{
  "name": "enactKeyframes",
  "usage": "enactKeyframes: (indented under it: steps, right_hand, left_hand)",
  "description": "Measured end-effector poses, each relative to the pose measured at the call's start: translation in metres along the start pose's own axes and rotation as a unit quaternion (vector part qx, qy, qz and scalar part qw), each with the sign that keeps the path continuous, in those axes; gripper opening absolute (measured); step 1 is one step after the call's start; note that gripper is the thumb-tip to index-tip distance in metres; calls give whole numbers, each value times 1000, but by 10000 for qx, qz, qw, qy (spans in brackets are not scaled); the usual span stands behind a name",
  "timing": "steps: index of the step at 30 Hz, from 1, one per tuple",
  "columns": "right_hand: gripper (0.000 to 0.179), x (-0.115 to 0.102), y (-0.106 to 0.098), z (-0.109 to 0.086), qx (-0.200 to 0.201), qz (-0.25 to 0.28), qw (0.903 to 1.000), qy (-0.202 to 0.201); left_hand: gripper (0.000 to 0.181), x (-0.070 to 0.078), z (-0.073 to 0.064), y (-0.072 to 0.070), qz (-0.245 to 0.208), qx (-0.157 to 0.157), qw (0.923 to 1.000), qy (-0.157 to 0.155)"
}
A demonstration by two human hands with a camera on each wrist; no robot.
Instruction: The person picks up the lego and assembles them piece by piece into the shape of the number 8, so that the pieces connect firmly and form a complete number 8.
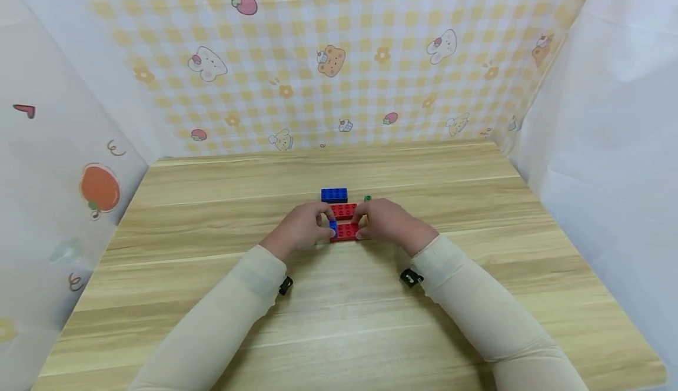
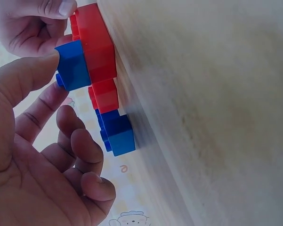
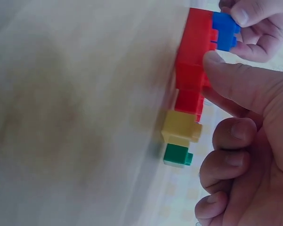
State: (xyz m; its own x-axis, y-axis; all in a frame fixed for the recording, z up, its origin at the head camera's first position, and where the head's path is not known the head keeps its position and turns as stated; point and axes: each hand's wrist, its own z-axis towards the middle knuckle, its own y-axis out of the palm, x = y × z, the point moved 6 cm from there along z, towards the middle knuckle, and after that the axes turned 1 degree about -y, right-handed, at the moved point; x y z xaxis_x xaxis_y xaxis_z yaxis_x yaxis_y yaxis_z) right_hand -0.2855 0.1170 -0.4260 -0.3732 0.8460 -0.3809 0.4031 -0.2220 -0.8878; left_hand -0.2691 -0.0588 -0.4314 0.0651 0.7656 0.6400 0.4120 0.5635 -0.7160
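My left hand (image 1: 303,226) pinches a small blue toy building brick (image 2: 74,67) between thumb and index finger. That brick sits on the left end of the nearer red brick (image 1: 346,232), its studs facing up. At the red brick's right end, my right hand (image 1: 391,224) grips with thumb and index finger; the other fingers curl beneath the palm in the right wrist view. Just behind lies a second red brick (image 1: 344,209), partly covered by both hands. A larger blue brick (image 1: 334,195) stands farther back, left of centre.
Beyond the right hand are a yellow brick (image 3: 180,126) and a small green brick (image 3: 176,154), both mostly hidden in the head view. The bricks rest on a wood-grain table (image 1: 212,191). A patterned cloth (image 1: 296,55) hangs behind, with white sheets at both sides.
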Motion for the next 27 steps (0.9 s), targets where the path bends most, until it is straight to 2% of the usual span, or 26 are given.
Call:
enactKeyframes:
  steps: [6,14,27]
  right_hand:
    - [38,5,-9,-4,40,183,9998,-9]
    - [36,21,-21,-9,152,613,9980,88]
    - [35,33,-17,-9,164,677,9971,302]
  left_hand:
    - [18,0,0,0,-15,69,10000,22]
    - [18,-2,1,1,-29,92,9999,28]
    - [19,0,0,0,9,69,10000,-11]
